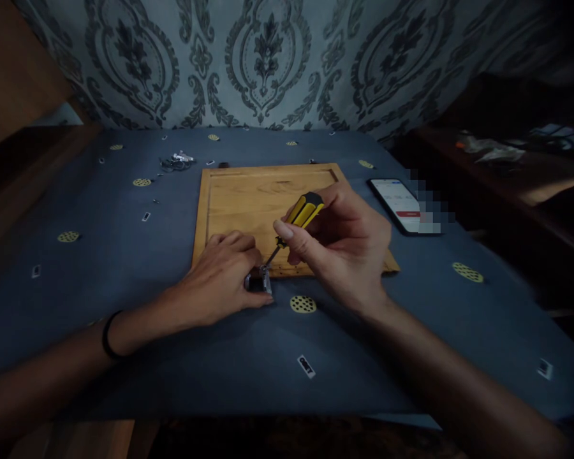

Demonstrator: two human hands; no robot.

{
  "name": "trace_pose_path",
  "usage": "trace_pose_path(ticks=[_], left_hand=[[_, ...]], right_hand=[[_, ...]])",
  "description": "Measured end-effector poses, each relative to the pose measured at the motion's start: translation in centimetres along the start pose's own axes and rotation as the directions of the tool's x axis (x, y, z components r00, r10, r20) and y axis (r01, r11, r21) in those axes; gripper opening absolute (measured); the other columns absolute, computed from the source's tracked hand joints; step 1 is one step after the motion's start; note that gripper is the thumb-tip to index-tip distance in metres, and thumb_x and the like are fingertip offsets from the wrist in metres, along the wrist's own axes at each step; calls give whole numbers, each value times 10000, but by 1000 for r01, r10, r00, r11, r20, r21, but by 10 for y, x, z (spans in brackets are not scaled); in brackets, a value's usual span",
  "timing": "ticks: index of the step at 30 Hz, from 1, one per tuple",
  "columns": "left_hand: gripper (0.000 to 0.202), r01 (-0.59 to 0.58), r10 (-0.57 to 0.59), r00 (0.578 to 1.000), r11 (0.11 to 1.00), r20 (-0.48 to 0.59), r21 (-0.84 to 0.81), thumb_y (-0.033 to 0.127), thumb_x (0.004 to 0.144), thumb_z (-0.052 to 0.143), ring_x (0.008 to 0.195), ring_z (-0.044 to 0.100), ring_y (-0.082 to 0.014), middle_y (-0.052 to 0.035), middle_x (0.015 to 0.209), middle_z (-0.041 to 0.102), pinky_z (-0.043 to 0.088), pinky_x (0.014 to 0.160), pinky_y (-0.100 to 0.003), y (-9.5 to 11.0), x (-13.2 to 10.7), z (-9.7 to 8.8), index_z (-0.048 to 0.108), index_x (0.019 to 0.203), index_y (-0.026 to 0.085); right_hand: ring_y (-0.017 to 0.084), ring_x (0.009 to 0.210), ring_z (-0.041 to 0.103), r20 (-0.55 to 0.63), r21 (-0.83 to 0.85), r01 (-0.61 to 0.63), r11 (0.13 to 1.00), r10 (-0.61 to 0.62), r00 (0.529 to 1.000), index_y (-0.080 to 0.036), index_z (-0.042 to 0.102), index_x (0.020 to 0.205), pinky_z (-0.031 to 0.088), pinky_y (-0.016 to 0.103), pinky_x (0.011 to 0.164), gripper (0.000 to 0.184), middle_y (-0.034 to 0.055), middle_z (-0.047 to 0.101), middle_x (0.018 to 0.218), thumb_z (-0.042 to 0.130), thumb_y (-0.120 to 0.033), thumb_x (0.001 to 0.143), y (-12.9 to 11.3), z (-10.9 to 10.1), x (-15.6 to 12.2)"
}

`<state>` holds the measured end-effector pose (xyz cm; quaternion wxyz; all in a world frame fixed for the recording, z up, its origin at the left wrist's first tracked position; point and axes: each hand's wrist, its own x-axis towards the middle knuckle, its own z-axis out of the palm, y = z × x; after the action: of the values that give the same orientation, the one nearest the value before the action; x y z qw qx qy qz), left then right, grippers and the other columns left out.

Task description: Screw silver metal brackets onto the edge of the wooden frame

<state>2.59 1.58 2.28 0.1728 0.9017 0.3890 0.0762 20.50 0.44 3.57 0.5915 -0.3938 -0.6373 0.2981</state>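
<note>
My right hand [344,245] is closed around a screwdriver [302,215] with a yellow and black handle. Its thin shaft slants down to the left and its tip meets a small metal and dark part [258,280]. My left hand [222,280] pinches that part and holds it at the near edge of a wooden tray-like board [249,197], just where the board meets the blue cloth. A black band is on my left wrist.
The blue cloth [124,255] with yellow dotted rounds covers the table. A phone [396,204] with a lit screen lies right of the board. A heap of small metal bits [176,160] lies at the far left. Dark furniture stands to the right.
</note>
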Motion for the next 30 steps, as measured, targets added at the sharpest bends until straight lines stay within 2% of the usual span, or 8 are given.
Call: trace_pose_path(ticks=[6,12,18,21,25,30], left_hand=[[306,-15,15,1000,1000,-12,-18,445,825,809,1102,581,-307,-77,1143,662,454,929,-458,-2,0,1,668,917,188],[319,-6,5,999,1000,-34,-18,447,803,822,1113,591,-316,-79,1146,670,463,950,-480,-2,0,2,669,928,197],[331,-6,6,1000,1000,-13,6,439,806,833,1123,590,-315,-93,1181,670,463,959,-484,-1,0,1,679,945,181],[347,-7,8,1000,1000,-21,12,441,799,840,1126,590,-321,-108,1188,667,466,959,-488,-1,0,1,674,928,165],[356,0,0,1000,1000,-16,11,449,802,837,1130,585,-321,-96,1150,667,457,969,-487,0,0,1,683,953,165],[347,14,-14,1000,999,3,31,459,799,835,1060,583,-304,-62,1009,648,449,925,-461,1,1,0,686,917,169]], right_hand=[[102,511,454,19,-6,-11,1000,11,1000,-259,495,788,406,286,438,409,-45,497,706,867,-430,798,2,-1,0],[106,518,470,26,5,-12,1000,12,1000,-258,494,798,414,287,449,391,-42,503,714,855,-407,816,1,0,-1],[104,512,479,-6,13,-33,999,33,999,-259,504,805,422,287,446,400,-51,516,702,870,-423,795,3,2,-2],[96,503,488,19,21,-26,999,26,999,-254,513,789,422,283,434,387,-45,529,721,866,-411,801,5,2,-2],[99,491,498,-6,24,-4,1000,4,1000,-255,517,771,429,287,426,388,-43,531,706,875,-403,793,4,2,-2],[95,457,477,-63,20,4,1000,-3,998,-258,488,763,408,291,397,433,-46,552,684,888,-425,773,-3,1,1]])
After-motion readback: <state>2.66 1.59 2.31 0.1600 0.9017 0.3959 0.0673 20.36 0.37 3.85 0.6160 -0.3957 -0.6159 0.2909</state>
